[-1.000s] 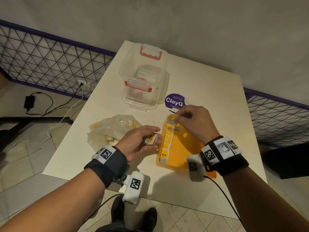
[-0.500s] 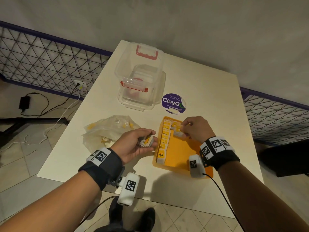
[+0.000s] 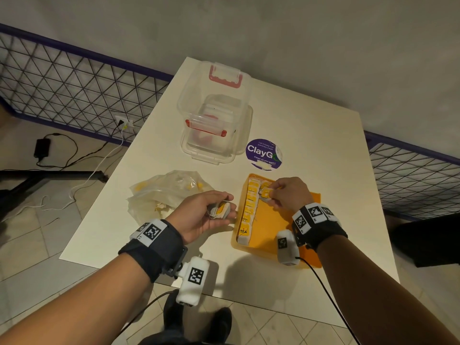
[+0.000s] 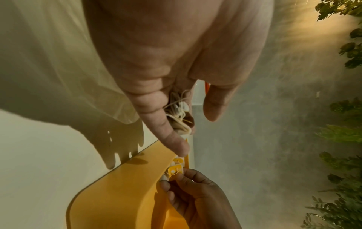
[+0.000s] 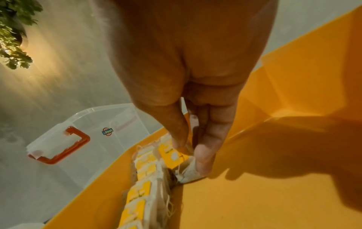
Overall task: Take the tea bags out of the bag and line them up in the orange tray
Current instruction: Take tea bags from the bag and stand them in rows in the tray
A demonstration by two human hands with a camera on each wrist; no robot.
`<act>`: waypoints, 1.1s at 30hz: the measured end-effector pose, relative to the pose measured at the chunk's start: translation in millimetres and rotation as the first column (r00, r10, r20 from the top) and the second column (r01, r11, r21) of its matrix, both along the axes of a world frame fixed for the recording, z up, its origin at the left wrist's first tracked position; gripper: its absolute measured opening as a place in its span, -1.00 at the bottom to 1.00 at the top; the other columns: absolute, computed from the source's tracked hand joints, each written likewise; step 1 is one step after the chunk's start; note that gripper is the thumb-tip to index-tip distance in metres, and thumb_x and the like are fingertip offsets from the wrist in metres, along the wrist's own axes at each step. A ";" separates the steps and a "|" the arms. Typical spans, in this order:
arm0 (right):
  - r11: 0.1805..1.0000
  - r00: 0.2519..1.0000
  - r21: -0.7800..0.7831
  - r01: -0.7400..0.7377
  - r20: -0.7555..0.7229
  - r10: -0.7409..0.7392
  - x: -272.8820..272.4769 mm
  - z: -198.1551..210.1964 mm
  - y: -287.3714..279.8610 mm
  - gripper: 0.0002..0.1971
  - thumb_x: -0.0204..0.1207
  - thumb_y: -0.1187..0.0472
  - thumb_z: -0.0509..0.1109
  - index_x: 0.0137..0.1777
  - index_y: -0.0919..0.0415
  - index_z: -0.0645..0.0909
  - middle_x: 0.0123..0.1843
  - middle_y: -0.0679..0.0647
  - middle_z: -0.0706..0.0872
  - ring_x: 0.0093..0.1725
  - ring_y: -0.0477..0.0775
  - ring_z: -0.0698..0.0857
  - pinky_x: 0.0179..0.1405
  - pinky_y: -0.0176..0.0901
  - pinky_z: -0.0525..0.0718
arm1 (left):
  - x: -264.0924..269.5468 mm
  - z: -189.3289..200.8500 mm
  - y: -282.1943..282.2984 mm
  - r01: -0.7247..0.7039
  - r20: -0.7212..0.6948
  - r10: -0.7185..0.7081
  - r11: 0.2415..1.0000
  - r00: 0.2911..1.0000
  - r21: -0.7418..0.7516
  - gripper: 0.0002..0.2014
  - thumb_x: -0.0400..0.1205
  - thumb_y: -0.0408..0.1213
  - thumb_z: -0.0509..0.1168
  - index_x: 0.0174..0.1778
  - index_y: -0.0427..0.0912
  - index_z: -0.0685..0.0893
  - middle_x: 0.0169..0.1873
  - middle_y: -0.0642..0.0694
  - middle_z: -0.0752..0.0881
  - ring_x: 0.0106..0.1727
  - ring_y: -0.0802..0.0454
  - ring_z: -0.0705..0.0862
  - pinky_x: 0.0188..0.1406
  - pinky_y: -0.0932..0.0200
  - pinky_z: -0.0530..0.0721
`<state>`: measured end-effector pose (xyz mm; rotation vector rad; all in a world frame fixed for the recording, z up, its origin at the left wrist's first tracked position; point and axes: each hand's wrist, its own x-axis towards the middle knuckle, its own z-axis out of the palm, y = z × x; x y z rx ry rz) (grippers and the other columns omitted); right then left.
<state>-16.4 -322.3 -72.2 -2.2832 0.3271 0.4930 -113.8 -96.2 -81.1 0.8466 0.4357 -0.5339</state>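
An orange tray (image 3: 276,235) lies on the white table, with a row of yellow-tagged tea bags (image 3: 249,207) standing along its left wall. My right hand (image 3: 290,195) is at the tray's far end and pinches one tea bag (image 5: 188,170) down beside the row (image 5: 141,182). My left hand (image 3: 211,215) hovers just left of the tray and grips a small bunch of tea bags (image 3: 220,210) with loose strings (image 4: 178,111). A crumpled clear plastic bag (image 3: 164,195) with more tea bags lies left of that hand.
A clear plastic box (image 3: 216,125) with red latches stands behind the tray, its lid leaning up at the back. A round purple sticker (image 3: 263,153) lies on the table beside it. Wire fencing runs along both sides of the table.
My right hand has come a little nearer along the tray's far end and lowered its tea bag against the row. The left hand has kept its bunch beside the tray.
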 end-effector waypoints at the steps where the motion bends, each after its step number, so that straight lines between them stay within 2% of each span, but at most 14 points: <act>1: 1.000 1.000 -0.007 0.003 0.020 -0.003 -0.7 -0.5 0.7 -0.84 0.53 0.48 0.36 -0.11 0.27 0.74 -0.29 0.38 0.80 -0.41 0.21 0.69 -0.38 -0.06 0.68 | 0.1 -0.1 0.3 0.001 0.001 -0.001 1.000 1.000 0.001 -0.74 0.74 -0.26 0.23 0.22 -0.35 0.67 0.02 -0.34 0.76 0.00 -0.19 0.78 -0.21 0.11 0.84; 4: 0.999 0.997 -0.042 -0.001 0.073 0.004 -2.3 -2.8 2.2 -0.90 0.50 0.41 0.43 -0.20 0.25 0.72 -0.30 0.39 0.81 -0.42 0.21 0.71 -0.27 0.06 0.78 | 0.3 -0.3 0.9 0.000 0.002 0.000 1.000 1.000 0.002 -0.74 0.74 -0.26 0.23 0.22 -0.35 0.67 0.02 -0.33 0.76 0.01 -0.19 0.77 -0.22 0.11 0.84; 6: 0.996 0.996 -0.090 0.003 0.089 0.005 -2.7 -3.9 3.3 -0.90 0.49 0.36 0.47 -0.25 0.26 0.71 -0.31 0.38 0.81 -0.46 0.14 0.71 -0.32 -0.04 0.77 | 0.6 -0.2 0.7 0.001 0.001 -0.001 1.000 1.000 -0.001 -0.74 0.74 -0.26 0.23 0.22 -0.35 0.66 0.02 -0.34 0.75 0.01 -0.20 0.77 -0.23 0.11 0.83; 8: 0.983 0.995 -0.181 -0.016 0.094 0.033 -0.4 -4.3 5.5 -0.83 0.47 0.28 0.49 -0.29 0.37 0.73 -0.31 0.34 0.81 -0.43 0.14 0.74 -0.31 -0.09 0.75 | 1.0 0.0 0.2 0.002 0.003 -0.002 1.000 1.000 -0.005 -0.74 0.74 -0.27 0.23 0.23 -0.35 0.66 0.03 -0.34 0.75 0.00 -0.20 0.77 -0.22 0.11 0.84; 10: 0.947 0.994 -0.318 -0.050 0.075 0.077 2.4 -2.7 6.9 -0.71 0.44 0.18 0.48 -0.39 0.41 0.70 -0.37 0.22 0.80 -0.38 0.12 0.75 -0.26 -0.08 0.75 | 1.4 0.2 -0.2 0.004 0.004 -0.004 1.000 1.000 -0.002 -0.74 0.74 -0.27 0.23 0.24 -0.36 0.65 0.03 -0.34 0.75 0.01 -0.20 0.76 -0.20 0.11 0.84; 13: 0.951 0.999 -0.307 -0.029 0.025 0.038 2.1 0.3 7.1 -0.67 0.46 0.12 0.46 -0.48 0.28 0.61 -0.46 0.13 0.74 -0.55 -0.02 0.62 -0.51 -0.28 0.51 | 1.7 0.3 -0.4 0.004 0.001 -0.004 1.000 1.000 -0.002 -0.73 0.74 -0.27 0.23 0.25 -0.37 0.65 0.04 -0.35 0.75 0.04 -0.21 0.75 -0.19 0.10 0.83; 15: 0.969 1.000 -0.245 -0.011 -0.009 0.009 1.7 0.8 6.4 -0.70 0.45 0.15 0.46 -0.44 0.30 0.64 -0.40 0.24 0.79 -0.53 0.03 0.63 -0.52 -0.28 0.52 | 1.7 0.4 0.0 0.003 -0.002 -0.003 1.000 1.000 0.001 -0.73 0.74 -0.27 0.23 0.25 -0.36 0.66 0.04 -0.34 0.76 0.01 -0.20 0.77 -0.20 0.11 0.84; 18: 0.995 0.998 -0.096 0.032 -0.059 -0.037 -0.8 -0.9 5.2 -0.84 0.42 0.23 0.49 -0.30 0.32 0.70 -0.30 0.37 0.79 -0.42 0.12 0.68 -0.36 -0.12 0.69 | 1.4 -0.1 0.8 -0.001 -0.006 0.001 1.000 1.000 0.005 -0.72 0.74 -0.27 0.23 0.25 -0.36 0.66 0.03 -0.34 0.76 0.00 -0.19 0.78 -0.21 0.10 0.84; 21: 0.997 0.989 0.047 0.066 -0.133 -0.059 -3.6 -2.3 4.1 -0.97 0.45 0.32 0.48 -0.13 0.23 0.70 -0.19 0.22 0.73 -0.27 0.15 0.70 -0.18 -0.01 0.75 | 1.3 0.0 1.1 0.000 -0.007 0.000 1.000 1.000 0.010 -0.73 0.74 -0.26 0.24 0.24 -0.36 0.67 0.03 -0.33 0.77 0.03 -0.20 0.77 -0.20 0.10 0.83; 24: 0.994 0.991 0.083 0.067 -0.119 -0.057 -2.2 -3.3 3.7 -0.88 0.48 0.34 0.43 -0.02 0.25 0.76 -0.15 0.16 0.72 -0.22 0.13 0.69 -0.12 0.01 0.75 | 1.9 0.7 0.4 0.003 -0.007 -0.003 1.000 1.000 0.011 -0.73 0.74 -0.27 0.24 0.24 -0.35 0.67 0.04 -0.34 0.76 0.03 -0.21 0.76 -0.22 0.11 0.84; 28: 0.996 0.994 0.075 0.042 -0.104 -0.035 -3.8 -2.7 3.9 -0.86 0.52 0.34 0.39 -0.13 0.09 0.73 -0.16 0.12 0.73 -0.22 0.13 0.68 -0.05 0.09 0.77 | 2.6 0.8 0.1 0.004 -0.005 -0.004 1.000 1.000 -0.004 -0.73 0.74 -0.28 0.23 0.24 -0.37 0.66 0.04 -0.36 0.75 0.04 -0.23 0.75 -0.24 0.10 0.84; 30: 0.989 0.992 0.121 0.088 -0.096 -0.077 -4.2 -2.1 4.8 -0.83 0.52 0.35 0.38 -0.10 0.07 0.74 -0.09 0.19 0.76 -0.19 0.12 0.69 0.01 0.15 0.78 | 2.6 0.7 0.4 0.007 -0.002 -0.007 1.000 1.000 0.000 -0.74 0.74 -0.27 0.23 0.23 -0.36 0.67 0.04 -0.36 0.75 0.04 -0.22 0.75 -0.21 0.10 0.84; 32: 0.989 0.990 0.114 0.092 -0.112 -0.080 -4.6 -1.1 5.1 -0.77 0.53 0.35 0.39 0.09 0.11 0.77 0.10 0.21 0.79 -0.14 0.01 0.65 0.01 -0.02 0.75 | 2.6 0.3 0.9 0.007 -0.002 -0.007 1.000 1.000 0.000 -0.74 0.74 -0.27 0.24 0.23 -0.36 0.66 0.04 -0.36 0.75 0.05 -0.22 0.75 -0.19 0.09 0.83; 33: 0.996 0.991 0.075 0.049 -0.127 -0.039 -4.5 1.1 5.1 -0.73 0.54 0.37 0.38 0.19 0.17 0.76 0.14 0.17 0.78 -0.14 -0.02 0.63 -0.07 -0.12 0.68 | 2.7 0.3 1.1 0.007 -0.004 -0.007 1.000 1.000 -0.002 -0.73 0.74 -0.27 0.24 0.23 -0.36 0.66 0.05 -0.37 0.75 0.06 -0.23 0.75 -0.19 0.08 0.83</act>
